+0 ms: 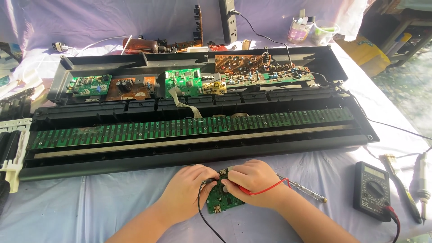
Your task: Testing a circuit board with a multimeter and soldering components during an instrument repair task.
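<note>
Fingers of the left hand (186,186) pinch a black probe (208,182) against a small green board (222,198), while fingers of the right hand (253,182) close around a red probe (245,191) pressed to the same board. The board lies flat on the cloth-covered desk (112,211), at its near edge, between and partly under both hands. A black lead (202,211) runs from the left hand toward the camera; a red lead (270,189) loops over the right wrist.

Just right of the right hand lies a screwdriver (303,188). Farther right sits a black multimeter (372,191) with leads plugged into its lower corner, then a brush (398,180) and a soldering iron (423,182) near the desk's right edge.

Beyond the hands, well apart from the board, an opened keyboard case (189,155) spans the desk, with a long green contact strip (193,127) along its length and several circuit boards (182,82) mounted across its rear section. A grey ribbon cable (184,105) runs from one of these toward the strip. White key sections (15,148) lie at the left edge. A power strip (228,20) and plastic cups (312,31) stand at the back.
</note>
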